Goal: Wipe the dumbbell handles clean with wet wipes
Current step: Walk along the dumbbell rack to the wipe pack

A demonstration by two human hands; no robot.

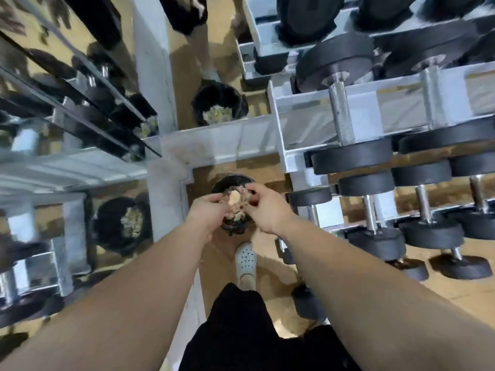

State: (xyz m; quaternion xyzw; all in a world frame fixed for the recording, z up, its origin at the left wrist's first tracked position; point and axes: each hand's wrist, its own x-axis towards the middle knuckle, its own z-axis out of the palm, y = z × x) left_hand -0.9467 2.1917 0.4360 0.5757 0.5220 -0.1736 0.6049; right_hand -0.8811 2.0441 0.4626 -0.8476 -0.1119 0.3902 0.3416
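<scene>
Both my hands are held together over a black waste bin that stands on the floor. Between them is a crumpled, dirt-stained wet wipe. My left hand pinches its left side and my right hand pinches its right side. To the right, a white rack carries black dumbbells with steel handles. One dumbbell handle lies on the upper tier, and a second dumbbell handle is on the lower tier. More used wipes seem to lie in the bin, mostly hidden by my hands.
A mirror wall on the left reflects the rack and the bin. A white pillar stands just left of the bin. My foot in a white clog is on the brown floor behind the bin. A small dumbbell lies by the rack's foot.
</scene>
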